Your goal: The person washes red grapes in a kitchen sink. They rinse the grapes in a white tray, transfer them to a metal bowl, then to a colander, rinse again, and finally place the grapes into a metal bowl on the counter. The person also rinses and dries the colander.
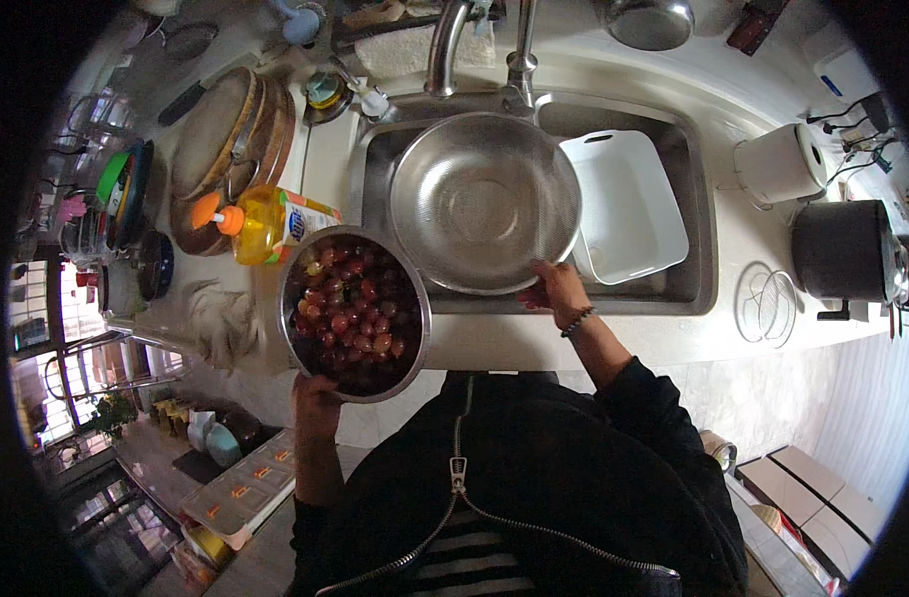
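Observation:
My left hand grips the near rim of a round steel bowl, which holds many red grapes. That bowl is at the counter's front edge, left of the sink. With my right hand I hold the near right rim of an empty, perforated steel colander over the left basin. Beside the colander, a white plastic basin rests in the right side of the double steel sink. Behind the colander rises a steel faucet.
An orange-capped dish soap bottle stands behind the grape bowl, near stacked round boards. A cloth lies at left. On the right are a paper roll, a dark pot and a wire strainer.

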The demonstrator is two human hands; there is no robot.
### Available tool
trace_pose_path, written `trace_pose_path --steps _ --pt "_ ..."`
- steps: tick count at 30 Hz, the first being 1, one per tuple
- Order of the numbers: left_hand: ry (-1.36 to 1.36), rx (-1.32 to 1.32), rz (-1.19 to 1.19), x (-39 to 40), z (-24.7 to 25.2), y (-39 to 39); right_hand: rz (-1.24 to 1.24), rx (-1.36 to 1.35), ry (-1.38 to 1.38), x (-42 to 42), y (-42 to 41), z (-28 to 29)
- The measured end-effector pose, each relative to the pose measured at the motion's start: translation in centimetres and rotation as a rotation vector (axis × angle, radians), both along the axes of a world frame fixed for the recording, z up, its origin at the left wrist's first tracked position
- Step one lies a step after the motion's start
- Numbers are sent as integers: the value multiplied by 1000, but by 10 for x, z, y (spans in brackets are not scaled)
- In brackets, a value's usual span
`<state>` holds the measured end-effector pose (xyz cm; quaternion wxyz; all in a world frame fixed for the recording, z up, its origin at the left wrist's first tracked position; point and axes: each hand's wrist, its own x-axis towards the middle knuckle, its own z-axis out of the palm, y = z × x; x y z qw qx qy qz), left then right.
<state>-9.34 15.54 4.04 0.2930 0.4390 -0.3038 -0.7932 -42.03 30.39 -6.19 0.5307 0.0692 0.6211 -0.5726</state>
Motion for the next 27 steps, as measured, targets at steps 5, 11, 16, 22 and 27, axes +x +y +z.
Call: trace_pose_path --steps 5,11,16,22,27 --pt "-100 6 -69 6 -23 -11 468 -160 744 14 -21 -113" --pt "-154 -36 -80 -1 -25 -6 112 175 -168 33 -48 -58" --pt "-182 -56 -172 7 -46 -18 308 158 -125 22 -51 -87" --pt "-167 -175 -282 -40 -26 -9 526 -89 21 12 -11 -9" --pt "-293 -263 -355 -76 -59 -1 392 -437 -21 15 50 49"
